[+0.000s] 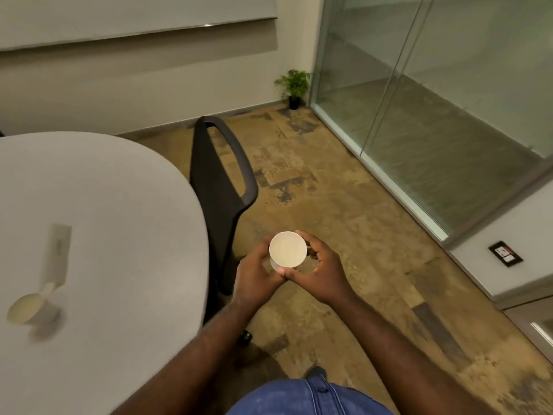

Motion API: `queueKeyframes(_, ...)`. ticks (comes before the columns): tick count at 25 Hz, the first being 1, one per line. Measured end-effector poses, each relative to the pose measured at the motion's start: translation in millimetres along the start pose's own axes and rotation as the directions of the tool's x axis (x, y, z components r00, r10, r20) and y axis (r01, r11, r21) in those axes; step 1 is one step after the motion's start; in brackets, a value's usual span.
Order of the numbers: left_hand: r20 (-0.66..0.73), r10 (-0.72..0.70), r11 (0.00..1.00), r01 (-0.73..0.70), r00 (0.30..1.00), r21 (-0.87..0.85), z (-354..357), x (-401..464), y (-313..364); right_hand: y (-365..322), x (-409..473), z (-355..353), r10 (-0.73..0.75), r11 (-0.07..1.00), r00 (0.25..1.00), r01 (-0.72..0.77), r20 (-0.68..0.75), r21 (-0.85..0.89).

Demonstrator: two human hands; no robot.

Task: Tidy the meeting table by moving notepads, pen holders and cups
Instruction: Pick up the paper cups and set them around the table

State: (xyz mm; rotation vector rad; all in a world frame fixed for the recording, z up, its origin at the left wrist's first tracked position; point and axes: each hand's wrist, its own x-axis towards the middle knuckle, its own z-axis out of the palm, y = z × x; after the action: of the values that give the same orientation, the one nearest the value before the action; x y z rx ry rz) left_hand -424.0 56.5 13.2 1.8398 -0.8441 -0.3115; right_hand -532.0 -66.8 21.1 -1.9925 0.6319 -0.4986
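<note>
A white paper cup (288, 248), seen from above with its mouth toward me, is held between both hands out over the carpet, to the right of the table. My left hand (257, 272) wraps its left side and my right hand (321, 269) wraps its right side, thumbs meeting below it. The cup looks empty. A second pale cup (25, 308) stands blurred on the grey rounded meeting table (119, 205) near its front left. A flat grey panel (58, 253) lies in the tabletop just behind that cup.
A black office chair (223, 190) is tucked against the table's right edge, right beside my left hand. Patterned brown carpet (344, 205) stretches ahead. A glass partition (434, 115) runs along the right, with a small potted plant (294, 86) in the far corner.
</note>
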Motion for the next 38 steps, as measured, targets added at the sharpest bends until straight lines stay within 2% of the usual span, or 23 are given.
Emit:
queueKeyframes(5, 0.056, 0.066, 0.997, -0.064, 0.996, -0.035, 84.1, 76.5, 30.8, 43.8, 59.9, -84.0, 0.012, 1.0, 0.999, -0.012, -0.045, 0.001)
queueKeyframes(10, 0.089, 0.068, 0.995, -0.061, 0.994, -0.078, 137.3, 154.5, 45.2, 68.9, 128.0, -136.7, 0.001, 1.0, 0.995, -0.002, -0.097, -0.01)
queueKeyframes(18, 0.069, 0.077, 0.989, -0.068, 0.995, -0.129, 183.7, 323.8, 19.2, 107.9, 297.1, -167.7, -0.011, 0.999, 0.997, 0.007, -0.076, -0.054)
queueKeyframes(24, 0.036, 0.064, 0.997, -0.062, 0.997, -0.048, 174.6, 456.8, -0.1, 106.3, 437.1, -163.8, -0.027, 0.998, 0.998, 0.024, -0.059, -0.062)
queueKeyframes(27, 0.005, 0.06, 0.998, -0.06, 0.998, -0.008, 163.0, 515.7, -8.5, 104.9, 505.1, -158.3, -0.061, 0.997, 0.998, 0.06, -0.021, -0.054)
queueKeyframes(32, -0.075, 0.011, 0.999, -0.008, 0.997, 0.047, 143.4, 615.1, -42.1, 114.7, 637.3, -136.8, -0.13, 0.989, 0.983, 0.138, 0.131, -0.05)
queueKeyframes(38, -0.278, -0.082, 0.993, 0.102, 0.957, 0.056, 113.7, 719.3, -70.7, 103.8, 787.6, -105.5, -0.259, 0.961, 0.902, 0.278, 0.346, -0.006)
